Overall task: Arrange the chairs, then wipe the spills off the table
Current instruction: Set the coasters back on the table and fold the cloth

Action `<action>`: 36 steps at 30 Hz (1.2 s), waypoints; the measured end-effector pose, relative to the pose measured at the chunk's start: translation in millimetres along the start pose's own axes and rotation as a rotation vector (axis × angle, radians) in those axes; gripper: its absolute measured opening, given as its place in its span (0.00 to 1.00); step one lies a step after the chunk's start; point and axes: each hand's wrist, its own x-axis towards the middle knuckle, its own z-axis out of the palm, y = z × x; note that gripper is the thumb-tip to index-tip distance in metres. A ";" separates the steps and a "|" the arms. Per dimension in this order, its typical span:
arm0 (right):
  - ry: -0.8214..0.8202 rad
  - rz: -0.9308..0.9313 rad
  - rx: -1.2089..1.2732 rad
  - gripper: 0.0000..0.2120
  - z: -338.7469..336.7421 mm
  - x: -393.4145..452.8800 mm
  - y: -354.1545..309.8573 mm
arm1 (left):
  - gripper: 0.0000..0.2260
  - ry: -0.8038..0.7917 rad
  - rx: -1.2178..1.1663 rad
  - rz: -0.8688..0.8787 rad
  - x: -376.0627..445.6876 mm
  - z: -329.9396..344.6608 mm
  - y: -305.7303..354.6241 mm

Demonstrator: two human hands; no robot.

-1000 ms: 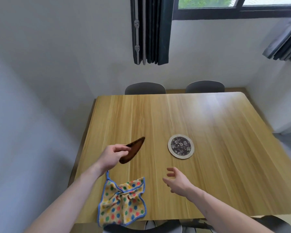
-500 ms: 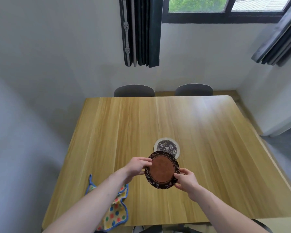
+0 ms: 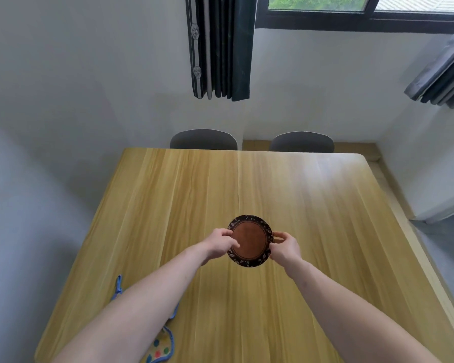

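Observation:
A round brown coaster with a dark leaf-patterned rim (image 3: 249,241) lies flat over the middle of the wooden table (image 3: 325,205). My left hand (image 3: 219,244) grips its left edge and my right hand (image 3: 285,247) grips its right edge. The white floral coaster seen earlier is hidden, apparently beneath the brown one. A yellow polka-dot cloth with blue trim (image 3: 159,349) lies at the near left of the table, mostly covered by my left forearm. Two grey chairs (image 3: 203,139) (image 3: 302,142) are tucked in at the far side.
White walls close in on the left and behind the table. A dark curtain (image 3: 220,45) hangs under the window at the back. A second curtain (image 3: 440,77) hangs at the right. Grey floor (image 3: 446,252) shows to the right of the table.
The brown coaster passed from my left hand alone to both hands, turned flat, and moved forward over the white floral coaster, which is now covered. The view shifted so the cloth sits lower left.

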 end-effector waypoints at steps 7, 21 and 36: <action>-0.040 -0.021 -0.360 0.32 -2.3 -7.0 20.0 | 0.33 0.035 0.343 0.008 2.7 -3.9 -32.4; -0.411 -0.221 -0.627 0.25 111.4 -95.4 90.2 | 0.28 0.444 0.641 -0.261 -87.3 -138.7 -238.6; -0.499 -0.545 -0.980 0.33 252.1 -107.8 61.1 | 0.30 0.334 0.824 -0.047 -70.6 -162.6 -284.0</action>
